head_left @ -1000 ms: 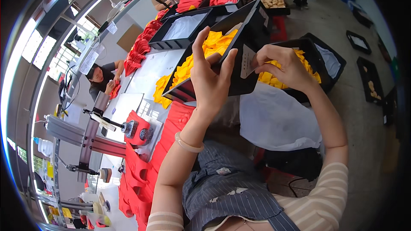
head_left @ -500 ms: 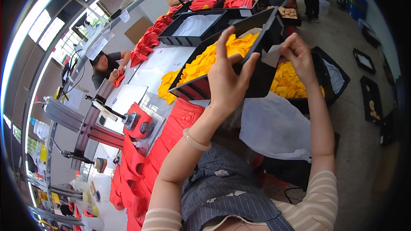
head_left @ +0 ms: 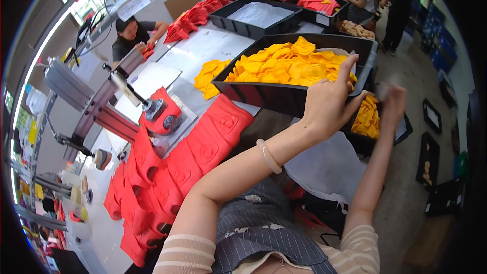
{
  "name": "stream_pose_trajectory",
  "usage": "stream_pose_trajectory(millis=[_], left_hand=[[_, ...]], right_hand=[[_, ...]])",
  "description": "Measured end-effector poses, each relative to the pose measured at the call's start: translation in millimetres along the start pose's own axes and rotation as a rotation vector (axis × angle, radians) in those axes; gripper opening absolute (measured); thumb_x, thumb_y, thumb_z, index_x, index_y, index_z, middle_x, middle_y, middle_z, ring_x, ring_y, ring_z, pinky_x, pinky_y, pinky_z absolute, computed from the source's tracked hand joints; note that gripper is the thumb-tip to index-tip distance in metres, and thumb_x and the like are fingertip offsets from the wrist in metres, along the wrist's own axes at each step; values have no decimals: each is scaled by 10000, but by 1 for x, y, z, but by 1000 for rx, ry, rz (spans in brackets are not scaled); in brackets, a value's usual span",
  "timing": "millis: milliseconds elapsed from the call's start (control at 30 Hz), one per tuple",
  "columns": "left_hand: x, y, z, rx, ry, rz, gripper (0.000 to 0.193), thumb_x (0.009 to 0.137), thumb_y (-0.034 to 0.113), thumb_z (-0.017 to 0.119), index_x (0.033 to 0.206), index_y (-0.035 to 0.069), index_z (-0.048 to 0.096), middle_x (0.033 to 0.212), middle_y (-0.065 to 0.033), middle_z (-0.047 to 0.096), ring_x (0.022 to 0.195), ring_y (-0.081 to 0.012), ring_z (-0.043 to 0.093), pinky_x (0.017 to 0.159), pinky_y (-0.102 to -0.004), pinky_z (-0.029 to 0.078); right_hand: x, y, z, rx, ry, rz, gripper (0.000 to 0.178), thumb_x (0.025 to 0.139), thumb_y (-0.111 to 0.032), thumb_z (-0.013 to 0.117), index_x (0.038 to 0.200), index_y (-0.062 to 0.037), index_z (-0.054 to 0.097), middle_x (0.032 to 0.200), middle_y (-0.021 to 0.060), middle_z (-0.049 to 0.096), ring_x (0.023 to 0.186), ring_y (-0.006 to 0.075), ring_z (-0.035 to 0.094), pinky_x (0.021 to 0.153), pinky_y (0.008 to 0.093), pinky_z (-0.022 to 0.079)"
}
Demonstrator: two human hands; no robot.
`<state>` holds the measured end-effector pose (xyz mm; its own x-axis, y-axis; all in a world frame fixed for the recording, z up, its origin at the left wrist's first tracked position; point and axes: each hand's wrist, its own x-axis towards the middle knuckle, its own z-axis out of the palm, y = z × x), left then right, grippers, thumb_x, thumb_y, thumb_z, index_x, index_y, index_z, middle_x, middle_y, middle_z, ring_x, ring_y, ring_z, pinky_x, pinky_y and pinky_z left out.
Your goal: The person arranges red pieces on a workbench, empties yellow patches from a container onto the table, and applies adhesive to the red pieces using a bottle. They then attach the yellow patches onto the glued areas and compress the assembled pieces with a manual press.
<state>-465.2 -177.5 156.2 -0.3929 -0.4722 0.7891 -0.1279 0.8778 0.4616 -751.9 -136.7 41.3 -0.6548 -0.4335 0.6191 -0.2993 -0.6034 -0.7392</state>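
Note:
A black tray [head_left: 264,91] heaped with soft yellow pieces [head_left: 289,63] rests level at the table's right end. My left hand [head_left: 327,101] grips its near right rim, index finger and thumb spread across the edge. My right hand [head_left: 394,105], smeared by motion, is off to the right of this tray, above a lower black tray [head_left: 403,131] with more yellow pieces [head_left: 366,116]. Something pale blurs at its fingertips; I cannot make it out. Loose yellow pieces [head_left: 209,77] lie left of the upper tray.
Red shaped pieces [head_left: 198,149] overlap along the table's near side, beside a metal-framed machine [head_left: 114,116]. A pale plastic sheet [head_left: 327,165] hangs below the trays. A black tray with a light liner [head_left: 264,14] stands farther back. A person [head_left: 133,38] sits across the table.
The upper tray has come down from a tilt to level. My right hand, which held a white slip by the tray's side, has moved right and downward, away from it.

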Motion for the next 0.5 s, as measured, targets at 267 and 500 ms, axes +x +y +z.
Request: stream_pose_trajectory(millis=[267, 500], left_hand=[[-21, 2, -26, -76, -59, -45, 743, 768, 234, 683, 1384, 81, 298, 693, -73, 613, 627, -295, 591, 588, -379, 469], [-26, 3, -50, -28, -38, -104, 828, 723, 210, 709, 1391, 81, 238, 765, -106, 622, 652, -351, 592, 589, -411, 468]], right_hand=[[24, -27, -45, 199, 221, 129, 495, 986, -327, 309, 1175, 68, 541, 1224, 205, 554, 1201, 273, 485, 1067, 391, 344], [50, -17, 104, -51, -311, 98, 524, 975, -439, 308, 1220, 13, 406, 1172, 218, 564, 1026, 270, 562, 929, 379, 422]])
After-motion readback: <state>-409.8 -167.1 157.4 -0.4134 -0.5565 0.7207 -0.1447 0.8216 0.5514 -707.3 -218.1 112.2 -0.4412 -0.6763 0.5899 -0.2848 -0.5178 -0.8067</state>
